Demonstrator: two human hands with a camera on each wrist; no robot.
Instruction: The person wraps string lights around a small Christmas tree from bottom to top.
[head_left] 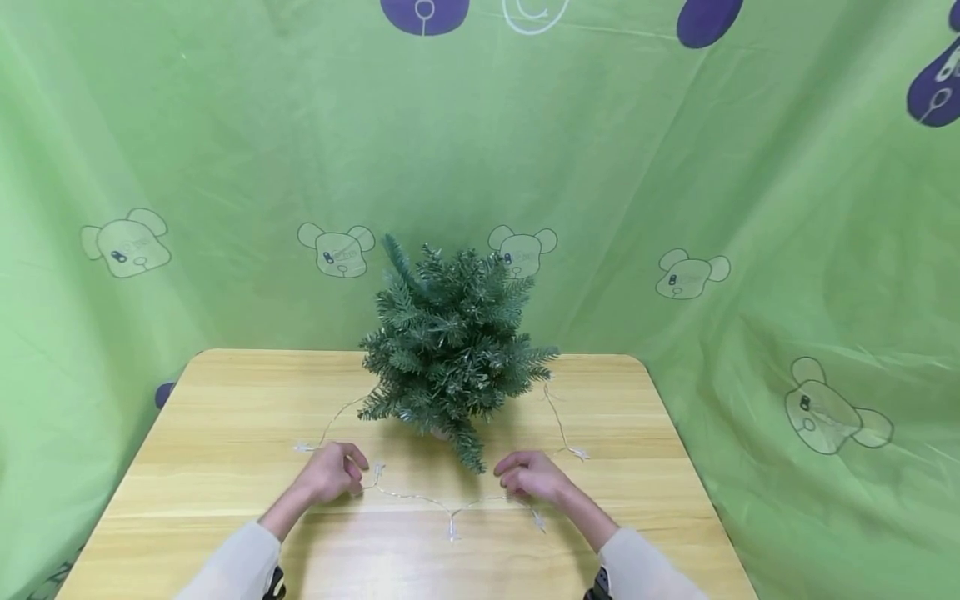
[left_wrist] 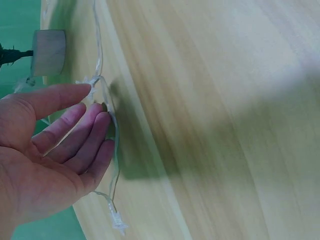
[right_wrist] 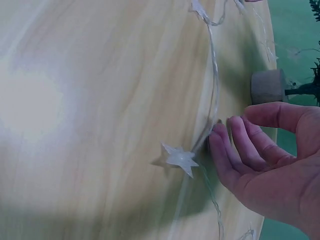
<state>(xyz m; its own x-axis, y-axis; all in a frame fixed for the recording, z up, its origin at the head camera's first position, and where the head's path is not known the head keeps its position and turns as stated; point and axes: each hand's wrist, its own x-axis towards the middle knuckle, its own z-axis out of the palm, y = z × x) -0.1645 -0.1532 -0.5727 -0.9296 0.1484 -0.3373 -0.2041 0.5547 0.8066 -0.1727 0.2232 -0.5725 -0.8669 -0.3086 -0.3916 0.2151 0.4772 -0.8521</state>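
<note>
A small artificial Christmas tree (head_left: 453,333) stands upright near the table's far edge; its round wooden base (right_wrist: 267,86) shows in both wrist views. A string of star lights (head_left: 416,497) lies on the table in a loop around the tree's front and sides. My left hand (head_left: 326,477) is at the loop's front left, fingers loosely bent and thumb apart, fingertips close by the wire (left_wrist: 117,135). At the front right, my right hand (head_left: 536,477) has relaxed, bent fingers, with fingertips at the wire near a clear star (right_wrist: 181,159). Neither hand visibly pinches anything.
The wooden table (head_left: 225,417) has rounded far corners. Behind and beside it hangs a green cloth (head_left: 247,125) printed with cartoon bear heads. Another star light (head_left: 452,530) lies between the hands, toward the person. Branches hide the back of the light loop.
</note>
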